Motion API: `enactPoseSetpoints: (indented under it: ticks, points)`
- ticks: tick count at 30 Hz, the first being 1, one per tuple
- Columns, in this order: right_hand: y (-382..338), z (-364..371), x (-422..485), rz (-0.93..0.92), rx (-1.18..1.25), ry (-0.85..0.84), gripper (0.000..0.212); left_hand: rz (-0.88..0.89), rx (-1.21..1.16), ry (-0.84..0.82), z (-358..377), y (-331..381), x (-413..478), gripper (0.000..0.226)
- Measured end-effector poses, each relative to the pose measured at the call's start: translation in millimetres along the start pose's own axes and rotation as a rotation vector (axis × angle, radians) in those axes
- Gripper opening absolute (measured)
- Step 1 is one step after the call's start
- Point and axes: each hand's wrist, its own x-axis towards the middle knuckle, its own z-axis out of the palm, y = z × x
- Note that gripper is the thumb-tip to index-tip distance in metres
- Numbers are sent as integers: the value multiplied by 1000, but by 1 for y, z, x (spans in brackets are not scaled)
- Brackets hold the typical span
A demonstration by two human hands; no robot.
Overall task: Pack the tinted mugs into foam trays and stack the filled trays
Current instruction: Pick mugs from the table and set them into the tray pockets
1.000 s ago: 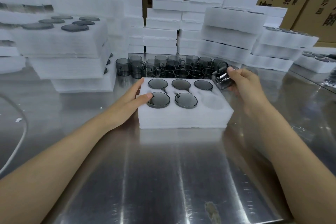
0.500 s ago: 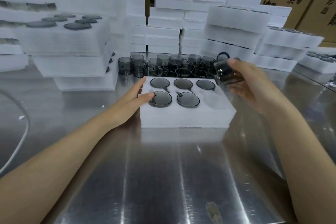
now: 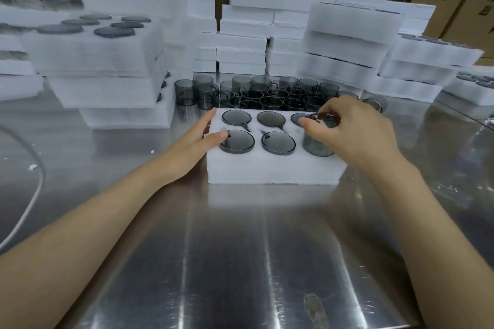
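Five seated mugs [image 3: 278, 143] already fill most of the foam tray [image 3: 272, 171] in our head view. The sixth mug [image 3: 318, 145] is at the near-right pocket, the last free one, with most of it above the foam. Our right hand [image 3: 355, 133] has its grip pinched on that mug's top end, fingers curled round it. Our left hand [image 3: 191, 141] lies flat against the tray's left side, thumb on top by the near-left mug, holding nothing. The tray sits on the steel bench [image 3: 240, 262], with loose mugs [image 3: 267, 96] just behind it and filled trays [image 3: 101, 61] stacked off to the left.

Tip for this bit, we reckon: line the handle up with the pocket's slot first, then push straight down. Keep the left hand bracing so the light foam doesn't skid.

Versus half a second ago, the mug was up in the air past the tray's far-right corner, and now it's down at the pocket. Left hand hasn't budged.
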Motion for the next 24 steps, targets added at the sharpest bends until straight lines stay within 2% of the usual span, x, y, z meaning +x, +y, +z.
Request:
enactPoseSetpoints:
  ticks: [6,11,16,21,24]
  points:
    - [6,1,1,-79,-5,-27,38,1,23,-5,1,1,-2,69]
    - [12,5,6,-59,14,-201,36,0,9,-7,1,3,-2,68]
    - [7,11,1,-211,194,-194,49,-8,4,-7,1,3,-2,67]
    - [9,14,2,-193,161,-293,52,-4,-6,-1,2,4,-2,67]
    - [10,16,0,-214,100,-368,62,-4,-8,0,3,4,-3,68]
